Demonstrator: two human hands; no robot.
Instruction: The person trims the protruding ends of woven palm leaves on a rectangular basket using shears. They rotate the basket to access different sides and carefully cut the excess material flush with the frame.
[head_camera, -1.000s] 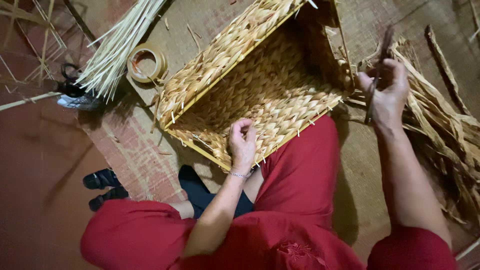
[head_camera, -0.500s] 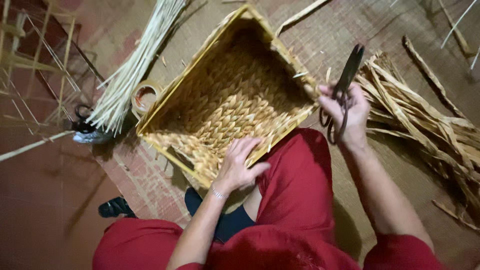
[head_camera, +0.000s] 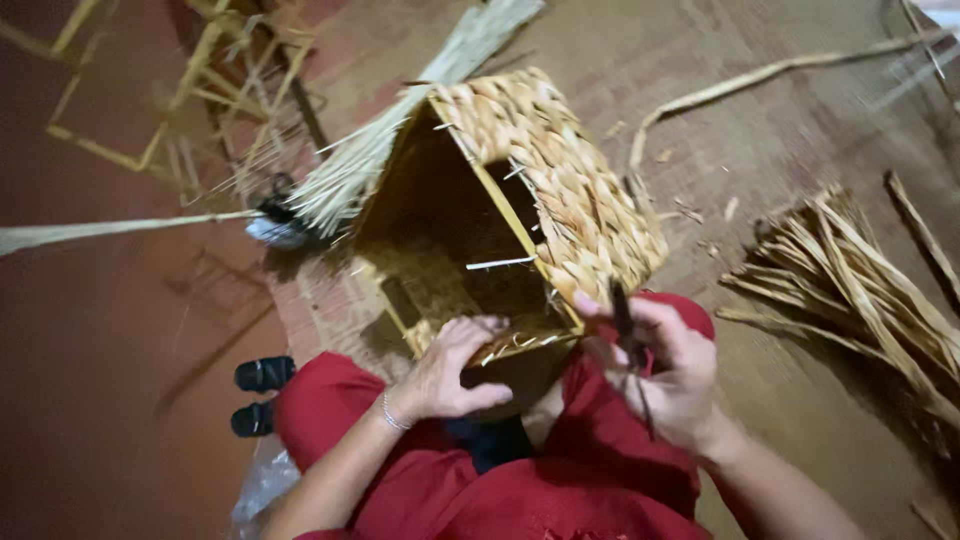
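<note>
Two hands steady a tilted rectangular woven straw basket (head_camera: 520, 210): left hand (head_camera: 455, 370) curled over its near rim, right hand (head_camera: 670, 375) closed around dark scissors (head_camera: 628, 345). With blades beside the weave, a slip could likely nick strands or the left fingers (head_camera: 490, 330).

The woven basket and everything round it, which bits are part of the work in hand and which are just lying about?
In use:
- woven basket, tipped up, left hand on its near rim
- scissors in the right hand

Lying about:
- bundle of thin straws
- pile of dried strips
- black sandals
- stick frames

No packages, labels, signs, screens
</note>
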